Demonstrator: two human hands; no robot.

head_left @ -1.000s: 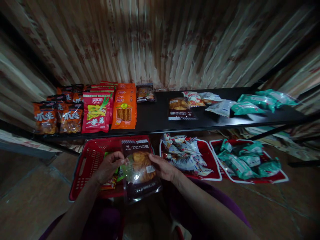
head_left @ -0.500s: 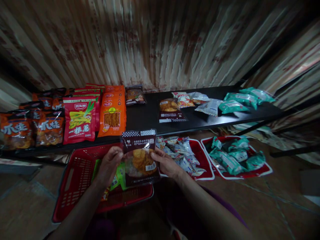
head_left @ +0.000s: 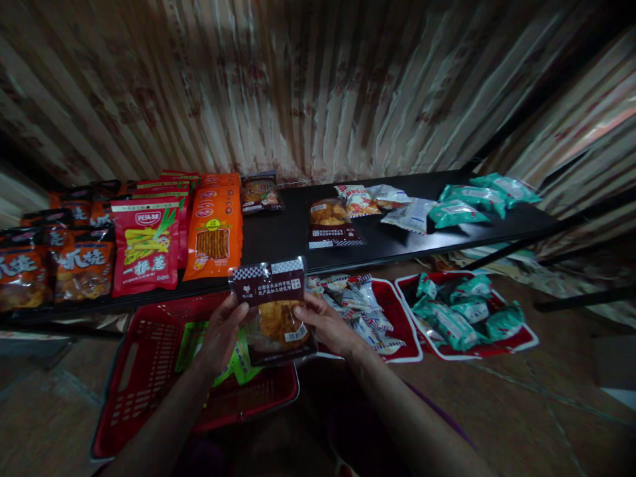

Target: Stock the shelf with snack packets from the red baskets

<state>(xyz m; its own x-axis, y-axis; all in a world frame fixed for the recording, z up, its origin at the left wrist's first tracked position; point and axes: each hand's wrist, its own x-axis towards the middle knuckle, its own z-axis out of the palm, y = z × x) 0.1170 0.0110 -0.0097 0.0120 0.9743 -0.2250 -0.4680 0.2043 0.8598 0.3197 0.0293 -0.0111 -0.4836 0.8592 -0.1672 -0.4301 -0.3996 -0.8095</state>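
A brown bag of potato chips (head_left: 273, 318), with a clear window and a barcode, is held upright over the right part of a red basket (head_left: 149, 331). My left hand (head_left: 224, 328) grips its left edge, thumb on the front. On the opposite edge, my right hand (head_left: 328, 321) is closed with its thumb over the window. Behind the left hand, green packets (head_left: 241, 358) lie in the basket. Two similar brown bags are on the black shelf (head_left: 278, 245): one chip bag (head_left: 262, 192) at the back, another chip bag (head_left: 332, 223) lying nearer the middle.
On the shelf's left stand orange-black snack bags (head_left: 82, 268), red bags (head_left: 146, 245) and orange packets (head_left: 212, 238). White packets (head_left: 407, 213) and teal packets (head_left: 457, 213) lie to the right. Below are red baskets with white packets (head_left: 368, 315) and teal packets (head_left: 464, 318).
My left hand has closed on the bag's left edge with its thumb across the front. The bag has shifted slightly left in view, and the whole scene has drifted a little left.
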